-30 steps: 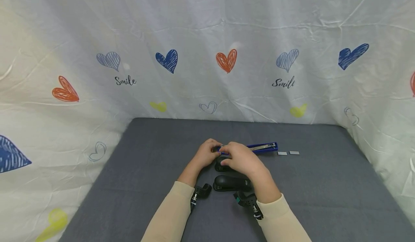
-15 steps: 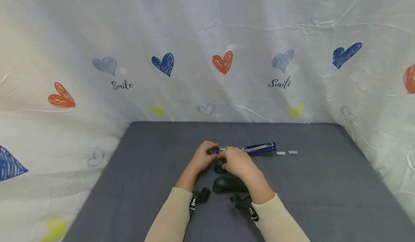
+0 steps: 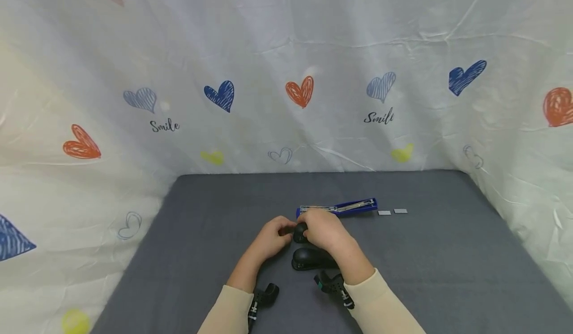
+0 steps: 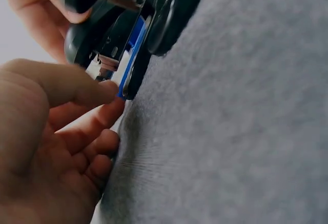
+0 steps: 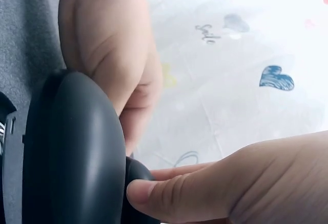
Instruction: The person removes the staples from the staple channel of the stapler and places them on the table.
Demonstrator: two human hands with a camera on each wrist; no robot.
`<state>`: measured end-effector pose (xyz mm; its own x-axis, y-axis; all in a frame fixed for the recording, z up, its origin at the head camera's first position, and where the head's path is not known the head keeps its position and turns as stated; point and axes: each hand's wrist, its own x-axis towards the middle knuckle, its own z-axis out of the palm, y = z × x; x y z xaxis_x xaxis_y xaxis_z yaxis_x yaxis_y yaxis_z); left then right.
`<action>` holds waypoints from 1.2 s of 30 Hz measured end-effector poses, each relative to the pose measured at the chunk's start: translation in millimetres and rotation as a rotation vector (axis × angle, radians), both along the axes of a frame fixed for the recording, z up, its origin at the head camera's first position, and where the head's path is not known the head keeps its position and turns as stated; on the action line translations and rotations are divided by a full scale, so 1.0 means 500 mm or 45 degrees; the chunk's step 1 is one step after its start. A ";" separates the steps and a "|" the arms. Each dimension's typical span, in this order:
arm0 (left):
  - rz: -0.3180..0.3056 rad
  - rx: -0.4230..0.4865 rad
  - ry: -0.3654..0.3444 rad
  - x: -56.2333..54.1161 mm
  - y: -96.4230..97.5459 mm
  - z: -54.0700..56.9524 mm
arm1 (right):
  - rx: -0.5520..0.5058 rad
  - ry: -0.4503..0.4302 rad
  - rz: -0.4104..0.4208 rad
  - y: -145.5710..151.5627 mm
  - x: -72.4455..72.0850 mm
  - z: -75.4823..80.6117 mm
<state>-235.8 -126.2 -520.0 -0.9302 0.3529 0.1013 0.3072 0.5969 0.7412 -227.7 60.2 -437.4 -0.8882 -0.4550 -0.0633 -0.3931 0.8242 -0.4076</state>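
Note:
My right hand [image 3: 324,229] grips a black stapler [image 3: 300,233] from above, its thumb on the near side and much of the stapler hidden beneath the hand. At the front end of that same stapler is my left hand [image 3: 269,238]; in the left wrist view its thumb and index finger pinch the tip of the base [image 4: 128,88]. Just beyond lies a blue stapler [image 3: 356,206], folded open with its metal channel showing. A second black stapler [image 3: 312,259] lies closer to me, partly covered by the right forearm.
Two small pale staple strips [image 3: 384,213] lie right of the blue stapler. The grey cloth-covered table [image 3: 438,254] ends at a white curtain [image 3: 250,130] printed with hearts.
My left hand has left the blue stapler's end and come nearer to the black stapler's front. My right hand has lowered from the blue stapler onto the black one. The head view has tilted up.

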 end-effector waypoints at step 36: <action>-0.052 -0.096 0.082 0.009 0.011 -0.006 | -0.526 0.014 -0.197 0.081 0.019 -0.017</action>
